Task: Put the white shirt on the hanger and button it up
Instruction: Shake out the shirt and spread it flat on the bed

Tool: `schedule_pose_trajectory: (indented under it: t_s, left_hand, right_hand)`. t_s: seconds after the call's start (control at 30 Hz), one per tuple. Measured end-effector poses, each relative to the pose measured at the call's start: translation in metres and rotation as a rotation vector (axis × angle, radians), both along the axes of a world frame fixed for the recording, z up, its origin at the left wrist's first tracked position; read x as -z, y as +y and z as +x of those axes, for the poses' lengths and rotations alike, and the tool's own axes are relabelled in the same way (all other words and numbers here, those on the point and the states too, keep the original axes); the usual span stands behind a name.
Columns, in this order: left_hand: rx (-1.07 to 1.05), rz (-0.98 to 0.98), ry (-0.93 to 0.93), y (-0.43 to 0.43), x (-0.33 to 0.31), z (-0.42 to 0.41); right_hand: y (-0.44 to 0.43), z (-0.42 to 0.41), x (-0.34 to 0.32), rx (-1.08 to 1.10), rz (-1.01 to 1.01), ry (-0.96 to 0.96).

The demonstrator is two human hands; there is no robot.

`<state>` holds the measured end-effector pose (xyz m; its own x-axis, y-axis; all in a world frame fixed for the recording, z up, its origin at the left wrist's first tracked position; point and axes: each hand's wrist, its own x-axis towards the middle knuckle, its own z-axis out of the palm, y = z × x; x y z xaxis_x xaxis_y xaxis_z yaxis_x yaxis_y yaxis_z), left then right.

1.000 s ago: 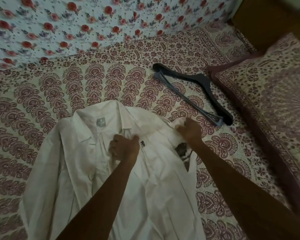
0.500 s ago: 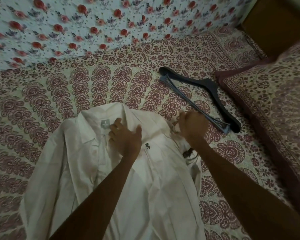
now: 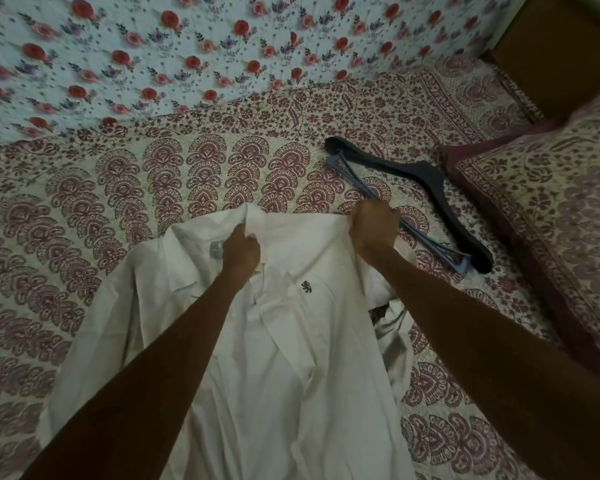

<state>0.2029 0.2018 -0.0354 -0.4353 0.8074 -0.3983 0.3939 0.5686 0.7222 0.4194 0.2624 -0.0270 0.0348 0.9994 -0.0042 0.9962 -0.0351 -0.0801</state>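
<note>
The white shirt (image 3: 278,358) lies front up on the patterned bedspread, with a small dark emblem on its chest. My left hand (image 3: 241,252) grips the collar near the neck label and lifts its edge. My right hand (image 3: 373,228) grips the shirt's right shoulder fabric. A black hanger (image 3: 426,183) with a blue-grey bar lies on the bed just beyond and to the right of my right hand, not held.
The maroon-patterned bedspread (image 3: 153,174) covers the bed. A matching pillow (image 3: 551,220) lies at the right. A floral sheet (image 3: 153,53) covers the wall behind. A brown wooden headboard (image 3: 561,53) stands at the far right corner.
Both hands have moved up the shirt toward the collar and shoulder. My left hand went from lying on the chest to gripping the collar, whose edge is now raised.
</note>
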Motion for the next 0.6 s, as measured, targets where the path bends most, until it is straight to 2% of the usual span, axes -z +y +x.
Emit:
schedule_pose_trajectory:
  t_s: [0.1,0.23,0.3,0.37,0.5,0.6]
  left_hand:
    - [-0.028,0.012,0.059,0.0,0.006,-0.002]
    - [-0.273,0.153,0.09,-0.013,0.005,0.003]
    - [-0.335,0.145,0.203,-0.036,0.002,0.019]
    - [-0.371,0.033,0.176,-0.065,-0.001,0.04]
    - [-0.278,-0.365,-0.066,-0.12,0.007,0.077]
    - [-0.208,-0.433,-0.066,-0.143,0.008,0.093]
  right_hand:
    - [-0.002,0.002,0.017,-0.039,-0.048,0.029]
    - [-0.043,0.005,0.004,0.265,0.095,0.198]
    - [-0.085,0.012,-0.002,0.43,0.033,0.255]
    - [-0.124,0.019,-0.001,0.522,-0.08,0.272]
    - [-0.176,0.035,0.002,0.675,-0.21,0.251]
    - [-0.201,0.052,0.0,0.799,-0.34,0.322]
